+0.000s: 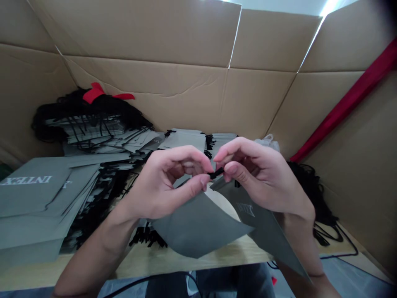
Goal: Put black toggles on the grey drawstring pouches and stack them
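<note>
A short black cord piece [216, 173] runs between my two hands above the table. My left hand [173, 182] pinches its left end between thumb and index finger. At its right end are the thumb and fingertips of my right hand [257, 174], closed on it. Below the hands hangs a grey paper bag [201, 227], its near panel curved. A second grey panel [263, 225] with pale INTEX lettering slants down under my right hand; whether it belongs to the same bag I cannot tell.
Stacked grey bags [31, 198] with black cord ends cover the left side of the wooden table [186, 258]. Behind them lies a heap of black cords [83, 103] with a red strip [94, 92]. More cords [310, 194] lie at right. Cardboard walls [173, 91] surround the table.
</note>
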Action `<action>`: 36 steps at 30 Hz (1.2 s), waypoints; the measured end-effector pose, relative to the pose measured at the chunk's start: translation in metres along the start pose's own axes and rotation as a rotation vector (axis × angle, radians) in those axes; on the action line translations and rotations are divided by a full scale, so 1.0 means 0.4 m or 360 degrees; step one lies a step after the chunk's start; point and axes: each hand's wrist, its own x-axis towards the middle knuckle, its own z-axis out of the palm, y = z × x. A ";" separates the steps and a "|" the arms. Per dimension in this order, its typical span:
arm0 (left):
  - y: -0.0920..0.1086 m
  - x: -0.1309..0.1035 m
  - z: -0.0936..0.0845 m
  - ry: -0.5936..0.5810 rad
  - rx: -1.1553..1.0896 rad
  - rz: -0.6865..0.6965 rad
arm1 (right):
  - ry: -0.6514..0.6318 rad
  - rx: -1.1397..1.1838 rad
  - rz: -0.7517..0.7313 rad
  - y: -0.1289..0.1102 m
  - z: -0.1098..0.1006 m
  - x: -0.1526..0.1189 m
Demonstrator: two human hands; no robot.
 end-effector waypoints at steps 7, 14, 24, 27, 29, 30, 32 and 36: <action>-0.004 0.007 -0.002 -0.0100 0.0011 -0.0141 | 0.0054 -0.0207 -0.0008 -0.002 0.008 0.008; 0.015 0.008 -0.007 -0.0218 0.0474 -0.0179 | 0.0149 -0.0322 -0.0110 0.012 0.025 0.010; 0.014 0.003 -0.010 -0.0204 0.0460 -0.0081 | 0.0082 -0.0148 -0.0005 -0.010 0.023 0.005; 0.015 0.003 -0.009 -0.0220 0.0491 -0.0039 | 0.0102 -0.0180 -0.0006 -0.017 0.020 0.004; 0.014 0.003 -0.010 -0.0233 0.0516 -0.0005 | 0.0132 -0.0248 -0.0022 -0.016 0.019 0.006; 0.013 0.003 -0.010 -0.0234 0.0523 0.0006 | 0.0139 -0.0294 -0.0039 -0.014 0.018 0.008; 0.009 0.002 -0.012 -0.0231 0.0518 -0.0004 | 0.0135 -0.0392 -0.0086 -0.009 0.016 0.011; 0.003 -0.001 -0.009 -0.0210 0.0487 -0.0131 | 0.0160 -0.0555 -0.0165 -0.002 0.015 0.015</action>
